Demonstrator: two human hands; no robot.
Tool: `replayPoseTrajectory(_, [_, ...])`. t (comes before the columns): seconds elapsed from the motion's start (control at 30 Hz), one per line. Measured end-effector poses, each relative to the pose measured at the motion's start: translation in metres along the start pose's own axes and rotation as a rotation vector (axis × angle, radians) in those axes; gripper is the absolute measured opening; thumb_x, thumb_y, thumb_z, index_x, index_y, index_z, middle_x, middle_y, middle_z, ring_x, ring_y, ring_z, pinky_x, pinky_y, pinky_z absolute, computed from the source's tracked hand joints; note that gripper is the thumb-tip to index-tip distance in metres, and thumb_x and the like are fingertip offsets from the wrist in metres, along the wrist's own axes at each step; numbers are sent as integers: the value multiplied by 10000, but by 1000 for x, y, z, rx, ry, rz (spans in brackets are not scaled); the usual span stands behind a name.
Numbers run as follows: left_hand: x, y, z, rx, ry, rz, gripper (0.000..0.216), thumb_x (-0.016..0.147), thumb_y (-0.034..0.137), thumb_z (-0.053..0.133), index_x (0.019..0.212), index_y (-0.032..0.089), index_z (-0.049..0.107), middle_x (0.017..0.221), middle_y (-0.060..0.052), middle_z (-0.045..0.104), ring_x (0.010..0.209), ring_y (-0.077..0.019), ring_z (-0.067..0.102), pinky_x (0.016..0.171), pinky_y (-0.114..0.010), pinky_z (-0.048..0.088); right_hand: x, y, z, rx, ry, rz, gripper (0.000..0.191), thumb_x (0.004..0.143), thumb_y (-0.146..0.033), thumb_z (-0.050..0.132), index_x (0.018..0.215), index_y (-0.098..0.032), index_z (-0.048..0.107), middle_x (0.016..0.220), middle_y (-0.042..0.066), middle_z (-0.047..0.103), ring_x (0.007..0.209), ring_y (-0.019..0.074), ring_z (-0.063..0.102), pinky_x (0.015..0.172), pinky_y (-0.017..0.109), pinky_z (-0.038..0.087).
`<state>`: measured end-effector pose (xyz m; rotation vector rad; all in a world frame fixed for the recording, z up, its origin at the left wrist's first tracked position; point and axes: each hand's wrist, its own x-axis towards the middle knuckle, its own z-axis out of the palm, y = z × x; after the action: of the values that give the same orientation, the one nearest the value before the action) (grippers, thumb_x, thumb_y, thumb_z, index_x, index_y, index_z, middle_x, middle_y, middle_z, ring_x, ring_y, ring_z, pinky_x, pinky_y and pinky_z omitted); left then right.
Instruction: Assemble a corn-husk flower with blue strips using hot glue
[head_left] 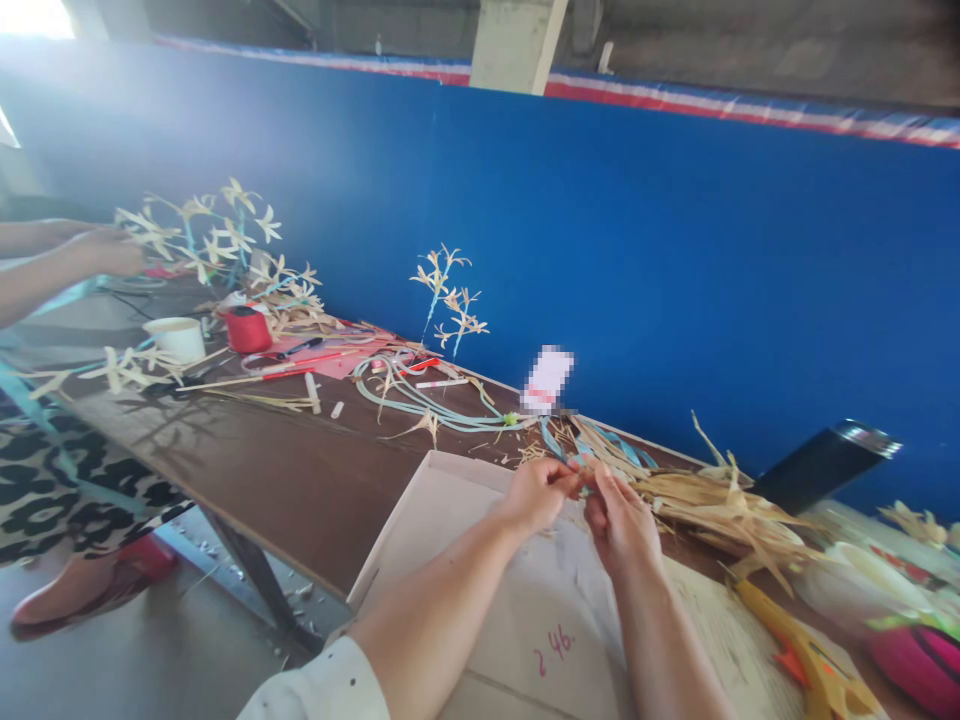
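Observation:
My left hand (538,492) and my right hand (619,520) meet above a flat cardboard sheet (442,530) on the brown table (285,480). Both hands pinch a small straw piece (586,478) wrapped with light blue ribbon between their fingertips. The fingers of both are closed on it. A heap of dry straw strips (712,505) lies just right of my hands, with blue ribbon ends (600,445) beside it.
Straw flower stems (448,295) stand against the blue wall. A coil of blue ribbon (409,395), a red spool (247,330), a white cup (176,338), a black flask (821,465), a yellow glue gun (810,660). Another person's arms (67,262) reach in at left.

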<state>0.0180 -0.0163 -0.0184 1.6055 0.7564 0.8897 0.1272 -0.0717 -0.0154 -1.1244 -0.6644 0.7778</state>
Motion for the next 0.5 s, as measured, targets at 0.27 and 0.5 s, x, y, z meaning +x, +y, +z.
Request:
replayPoseTrajectory(0.27, [0,5,-5,-82,-1,39,254,768,350,539,712,132,657,743,-26,673,710,-123,581,698,-229,431,-1,-2,-2,53,-102,74,367,655,-385,746,962,-190,697,942,68,669,440,20,367,354,168,249])
replayPoseTrajectory(0.5, [-1,4,-4,-68,-35,39,283,771,371,533,729,122,660,757,-37,672,727,-134,593,705,-226,439,-2,0,4,-28,-134,41,303,600,-396,784,769,-165,683,598,11,595,386,22,288,347,183,178])
